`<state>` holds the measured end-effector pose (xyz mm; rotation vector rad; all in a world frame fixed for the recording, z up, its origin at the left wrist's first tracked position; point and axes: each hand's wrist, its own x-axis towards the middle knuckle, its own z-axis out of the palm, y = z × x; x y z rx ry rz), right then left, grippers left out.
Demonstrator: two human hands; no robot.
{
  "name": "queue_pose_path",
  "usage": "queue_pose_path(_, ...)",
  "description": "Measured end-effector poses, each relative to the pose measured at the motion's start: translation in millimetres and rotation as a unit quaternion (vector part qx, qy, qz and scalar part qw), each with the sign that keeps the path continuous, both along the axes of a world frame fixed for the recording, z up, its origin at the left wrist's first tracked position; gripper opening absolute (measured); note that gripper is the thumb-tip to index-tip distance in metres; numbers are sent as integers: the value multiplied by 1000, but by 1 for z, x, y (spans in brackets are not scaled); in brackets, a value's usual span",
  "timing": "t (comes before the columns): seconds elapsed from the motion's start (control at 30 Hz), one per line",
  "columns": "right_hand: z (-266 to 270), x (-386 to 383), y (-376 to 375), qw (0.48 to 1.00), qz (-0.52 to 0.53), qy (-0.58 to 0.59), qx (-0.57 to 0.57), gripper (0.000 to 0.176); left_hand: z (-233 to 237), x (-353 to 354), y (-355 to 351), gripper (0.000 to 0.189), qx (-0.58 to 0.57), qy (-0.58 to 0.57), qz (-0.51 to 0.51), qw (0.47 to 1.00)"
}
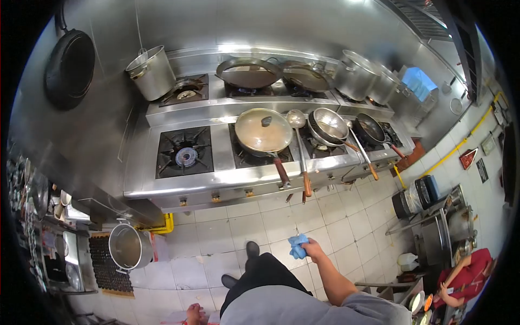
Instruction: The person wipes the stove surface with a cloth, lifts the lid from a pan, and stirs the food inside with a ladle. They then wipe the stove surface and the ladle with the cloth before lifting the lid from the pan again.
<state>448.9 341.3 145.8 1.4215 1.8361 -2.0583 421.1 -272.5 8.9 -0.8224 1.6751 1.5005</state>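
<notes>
My right hand (312,249) is closed around a crumpled blue cloth (298,246), held above the floor in front of me. Low at the bottom edge, my left hand (196,314) shows in part, with its fingers loosely bent and apart and no held thing visible. Ahead of me stands a steel stove (216,181). A pan with a lid (264,130) sits on a front burner, its handle pointing my way. Beside it lies a ladle (299,146) with a wooden handle. A bare burner (186,157) is at the left, and a strainer (330,123) rests over a pan.
Large woks (250,81) and stockpots (355,76) stand on the back burners. On the floor at left is a pot (127,246) beside a black mat (105,260). Another person (466,279) in red stands at the lower right. Pan handles overhang the stove's front edge.
</notes>
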Motion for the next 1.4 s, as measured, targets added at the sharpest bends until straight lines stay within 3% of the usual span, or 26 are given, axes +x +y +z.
queue_pose_path(0.07,22,0,20,996,-50,-12,70,40,13,-14,17,27,-13,10,-6,1000)
queue_pose_path(0.3,59,-75,205,951,-139,166,221,32,43,3,65,28,-48,43,46,997)
queue_pose_path(0.4,95,-117,259,945,-150,133,257,39,16,51,73,28,-8,65,94,993)
queue_pose_path(0.47,112,-141,283,937,-145,132,289,51,20,81,97,24,-31,-16,63,997)
queue_pose_path(0.6,50,-172,346,926,-60,114,354,56,13,122,147,22,-64,-98,57,992)
queue_pose_path(0.63,22,-172,358,857,34,51,512,52,-4,135,151,23,46,-67,110,991)
queue_pose_path(0.67,3,-173,360,747,125,-6,653,48,-11,147,157,24,154,-29,163,974)
queue_pose_path(0.7,1,-172,349,756,131,40,640,44,2,151,185,29,-12,-25,117,993)
queue_pose_path(0.73,6,-168,334,762,137,86,627,41,10,154,205,29,-11,-21,136,990)
queue_pose_path(0.77,11,-167,315,791,111,110,591,36,26,155,226,30,-38,133,9,990)
queue_pose_path(0.8,21,-161,290,819,86,128,553,32,37,159,239,31,-70,279,-122,950)
queue_pose_path(0.87,28,-142,247,904,107,93,403,25,14,158,258,29,-119,206,-95,967)
queue_pose_path(0.9,16,-129,232,897,167,82,402,25,4,161,261,27,-160,134,-80,975)
queue_pose_path(0.93,1,-115,223,885,225,75,401,27,14,158,269,27,-164,135,-71,975)
queue_pose_path(0.97,-51,-103,231,895,301,25,327,30,27,148,280,26,-138,122,-81,980)
queue_pose_path(1.03,-81,-78,223,891,429,-100,110,27,51,118,296,25,-113,109,-83,984)
queue_pose_path(1.1,-96,-54,218,829,510,-228,25,24,51,104,303,26,-124,1,-52,991)
queue_pose_path(1.13,-100,-51,220,733,618,-282,37,25,53,95,306,26,-112,-5,-26,993)
queue_pose_path(1.23,-103,-40,212,726,605,-315,94,25,46,71,310,26,-90,-5,13,996)
queue_pose_path(1.3,-101,-39,207,883,435,-175,12,24,27,56,308,26,-78,-2,21,997)
queue_pose_path(1.4,-89,-56,200,875,460,-143,50,27,12,42,301,29,-73,27,-27,997)
